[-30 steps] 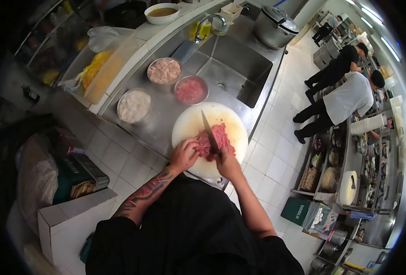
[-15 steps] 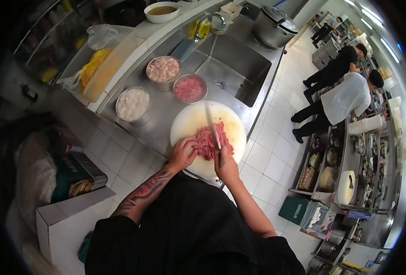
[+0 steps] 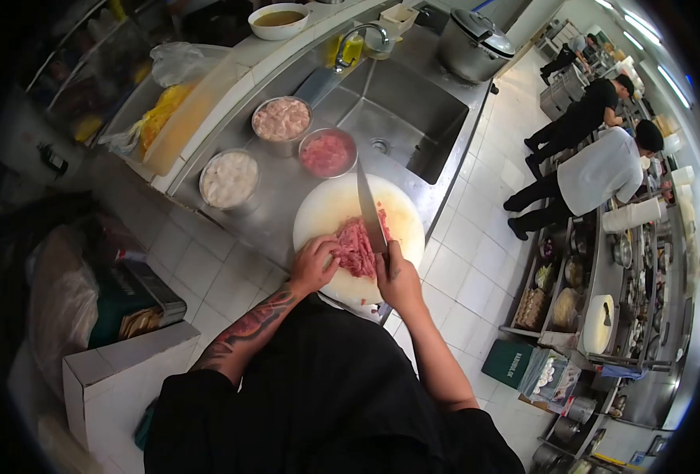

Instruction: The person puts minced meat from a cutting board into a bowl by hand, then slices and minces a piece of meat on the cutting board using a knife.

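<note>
A pile of sliced raw red meat (image 3: pixel 354 251) lies on a round white cutting board (image 3: pixel 318 205). My left hand (image 3: pixel 316 263) holds the left side of the pile, its fingers curled against the meat. In my right hand (image 3: pixel 399 278) is a kitchen knife (image 3: pixel 371 207), gripped by the handle, with its tip pointing away from me past the board's far edge. The blade lies along the pile's right side and hides part of it. Small bits of meat show just right of the blade.
Beyond the board stand metal bowls of pink meat (image 3: pixel 328 152), pale meat (image 3: pixel 282 118) and whitish pieces (image 3: pixel 229 179). A steel sink (image 3: pixel 413 118) with a faucet (image 3: pixel 358 38) lies behind them, beside a large lidded pot (image 3: pixel 476 46). Several people work along shelves at right.
The knife has turned so that its broad side shows, and its tip reaches farther out. My right hand has shifted slightly right; my left hand stays on the meat.
</note>
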`<state>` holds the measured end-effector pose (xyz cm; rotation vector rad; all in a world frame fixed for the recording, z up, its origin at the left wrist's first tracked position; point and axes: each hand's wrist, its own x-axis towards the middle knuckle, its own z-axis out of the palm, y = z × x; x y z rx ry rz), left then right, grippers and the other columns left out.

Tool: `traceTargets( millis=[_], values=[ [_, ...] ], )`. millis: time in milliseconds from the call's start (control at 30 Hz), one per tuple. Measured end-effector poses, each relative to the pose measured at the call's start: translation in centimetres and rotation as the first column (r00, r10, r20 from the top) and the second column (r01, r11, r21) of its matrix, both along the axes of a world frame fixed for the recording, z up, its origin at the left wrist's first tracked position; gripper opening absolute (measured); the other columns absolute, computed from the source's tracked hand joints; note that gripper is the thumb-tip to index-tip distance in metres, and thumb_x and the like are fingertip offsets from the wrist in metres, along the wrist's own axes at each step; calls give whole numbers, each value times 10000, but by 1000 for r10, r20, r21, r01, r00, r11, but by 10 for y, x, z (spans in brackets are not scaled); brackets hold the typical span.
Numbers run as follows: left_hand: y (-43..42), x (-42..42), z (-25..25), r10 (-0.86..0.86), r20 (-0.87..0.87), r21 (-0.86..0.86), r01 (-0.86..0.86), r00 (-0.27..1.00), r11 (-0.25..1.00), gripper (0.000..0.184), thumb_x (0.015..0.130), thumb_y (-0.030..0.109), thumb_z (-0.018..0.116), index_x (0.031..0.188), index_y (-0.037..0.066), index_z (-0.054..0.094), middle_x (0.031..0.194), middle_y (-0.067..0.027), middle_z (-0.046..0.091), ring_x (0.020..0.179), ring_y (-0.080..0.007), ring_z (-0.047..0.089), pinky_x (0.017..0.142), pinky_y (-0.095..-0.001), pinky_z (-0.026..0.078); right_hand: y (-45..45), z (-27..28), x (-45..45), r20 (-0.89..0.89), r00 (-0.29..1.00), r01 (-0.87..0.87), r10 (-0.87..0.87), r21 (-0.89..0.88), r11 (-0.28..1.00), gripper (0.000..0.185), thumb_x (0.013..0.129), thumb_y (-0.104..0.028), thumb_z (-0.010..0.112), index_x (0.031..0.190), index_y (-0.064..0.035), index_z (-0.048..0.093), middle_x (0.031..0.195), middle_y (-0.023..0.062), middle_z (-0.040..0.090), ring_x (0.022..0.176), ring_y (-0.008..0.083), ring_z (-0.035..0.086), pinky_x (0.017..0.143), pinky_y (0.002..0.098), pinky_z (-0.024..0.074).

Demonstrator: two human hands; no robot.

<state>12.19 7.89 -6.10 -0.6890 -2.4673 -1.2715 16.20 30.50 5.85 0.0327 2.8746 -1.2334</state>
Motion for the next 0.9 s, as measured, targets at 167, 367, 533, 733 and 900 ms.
traceTargets(
  millis=[167, 367, 533, 733, 900],
  values=[
    [1, 0, -2, -10, 17, 1, 10, 1000, 1000, 291, 877, 127, 775, 1153, 89, 690, 1277, -99, 677, 1202, -342, 661, 1016, -458, 544, 23, -92, -8, 65, 997, -54, 48, 96, 994, 292, 1008, -233, 664, 1180, -46, 522, 946, 301, 736, 894, 549, 702, 789, 626, 545],
    [4, 8, 6, 5, -41, -19, -5, 999, 1000, 314, 878, 156, 780, 1176, 98, 699, 1268, -90, 678, 1191, -338, 654, 1038, -456, 518, -1, 7, -16, 39, 999, 29, -29, -15, 999, 249, 1045, -198, 630, 1220, -48, 537, 950, 278, 745, 934, 508, 716, 772, 583, 562],
    [15, 42, 16, -297, -45, -166, 286, 954, 944, 323, 865, 201, 803, 1168, 128, 722, 1207, -52, 676, 1161, -283, 645, 1013, -430, 498, 22, -57, -28, 116, 992, -51, 48, 25, 998, 259, 1041, -235, 636, 1195, -47, 545, 918, 276, 739, 913, 501, 717, 769, 581, 567],
    [38, 56, -10, -517, 0, -213, 505, 856, 836, 168, 842, 204, 802, 956, 126, 706, 1004, -44, 612, 1022, -260, 634, 883, -409, 516, 31, 13, -23, -17, 996, -93, 92, -58, 994, 279, 1033, -218, 654, 1211, -28, 553, 858, 268, 731, 841, 507, 717, 723, 576, 563],
    [45, 66, 0, -405, 37, -182, 404, 914, 896, 126, 879, 167, 798, 913, 90, 704, 974, -79, 659, 967, -301, 660, 871, -427, 530, 37, -73, -23, -33, 993, -116, 116, -14, 993, 273, 1032, -217, 645, 1220, -48, 540, 944, 303, 729, 888, 514, 717, 760, 594, 561]
  ],
)
